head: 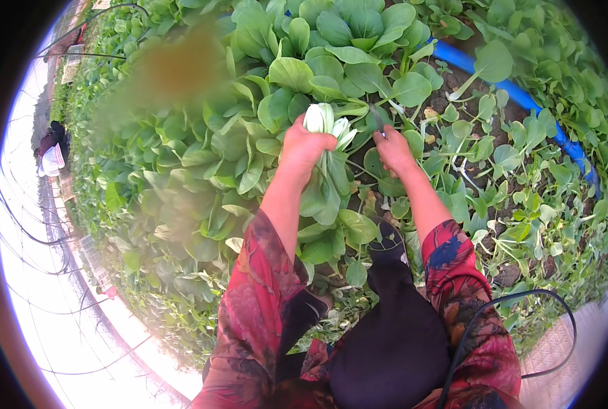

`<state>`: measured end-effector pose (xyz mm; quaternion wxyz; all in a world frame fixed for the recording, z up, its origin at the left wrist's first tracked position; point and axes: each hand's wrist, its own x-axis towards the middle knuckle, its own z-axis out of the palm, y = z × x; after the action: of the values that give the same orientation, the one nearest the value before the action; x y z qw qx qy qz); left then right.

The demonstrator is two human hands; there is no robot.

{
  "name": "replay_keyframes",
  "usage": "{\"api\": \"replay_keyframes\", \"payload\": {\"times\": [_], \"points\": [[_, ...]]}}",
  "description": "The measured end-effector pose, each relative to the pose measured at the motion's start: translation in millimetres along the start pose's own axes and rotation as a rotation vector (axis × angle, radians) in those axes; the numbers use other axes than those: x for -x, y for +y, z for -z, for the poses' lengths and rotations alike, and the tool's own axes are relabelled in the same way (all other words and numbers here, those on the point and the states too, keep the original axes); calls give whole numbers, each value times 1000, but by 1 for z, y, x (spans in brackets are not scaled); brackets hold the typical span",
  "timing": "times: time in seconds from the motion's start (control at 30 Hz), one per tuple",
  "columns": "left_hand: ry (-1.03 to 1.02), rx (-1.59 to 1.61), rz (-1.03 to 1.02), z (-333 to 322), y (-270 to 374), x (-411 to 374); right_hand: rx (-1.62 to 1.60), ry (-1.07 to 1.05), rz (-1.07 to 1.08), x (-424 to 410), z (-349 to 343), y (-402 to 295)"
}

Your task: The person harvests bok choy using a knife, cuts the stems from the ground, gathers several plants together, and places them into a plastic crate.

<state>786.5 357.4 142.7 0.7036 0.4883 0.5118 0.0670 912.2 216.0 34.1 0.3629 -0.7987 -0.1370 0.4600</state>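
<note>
Held in my left hand (306, 145) is a bunch of leafy greens like bok choy (329, 122), its pale cut stem ends pointing up and its leaves hanging below. My right hand (395, 151), just to the right, grips a small knife (377, 116) whose blade points up and away among the stems. The handle is mostly hidden in my fingers. Dense standing greens (334, 66) grow right in front of both hands and to the left.
A blue hose (513, 92) curves through the plants at the right. Loose leaves and low plants (508, 158) cover soil there. My dark shoe (387, 237) is between the arms. A black cable (539, 291) loops at lower right. Another person (53, 143) is at the far left.
</note>
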Motion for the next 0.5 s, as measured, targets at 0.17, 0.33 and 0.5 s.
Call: {"api": "replay_keyframes", "payload": {"times": [0.17,0.33,0.5], "points": [[41,24,-21,7,-2,11,-24,-176,-197,19,10,-41],[19,50,17,0,-2,7,239,-47,169,-29,1,-9],[53,122,70,15,-10,5,211,-199,59,-15,1,-10]]}}
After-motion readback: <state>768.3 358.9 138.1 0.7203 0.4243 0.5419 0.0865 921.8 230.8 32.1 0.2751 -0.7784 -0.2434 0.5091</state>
